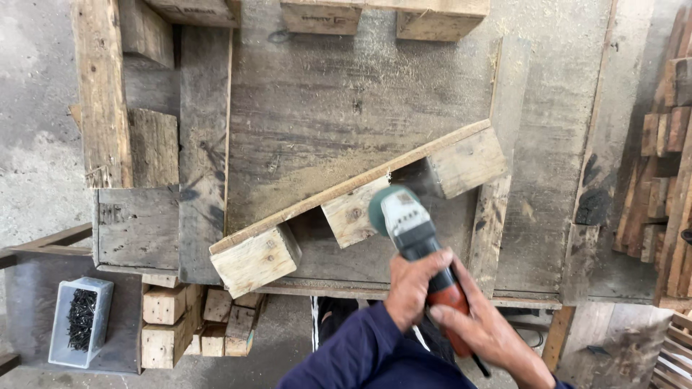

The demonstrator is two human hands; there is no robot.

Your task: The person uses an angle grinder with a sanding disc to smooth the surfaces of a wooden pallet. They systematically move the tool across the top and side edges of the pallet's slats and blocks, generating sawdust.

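Both hands were clamped on an angle grinder (418, 241): the left hand (411, 288) wrapped its body, the right hand (486, 331) gripped the orange rear handle. Its green disc met the middle block of a pallet section (346, 198) lying on the workbench (317, 101). A white rectangular box of dark nails (81, 320) sat at eight o'clock.
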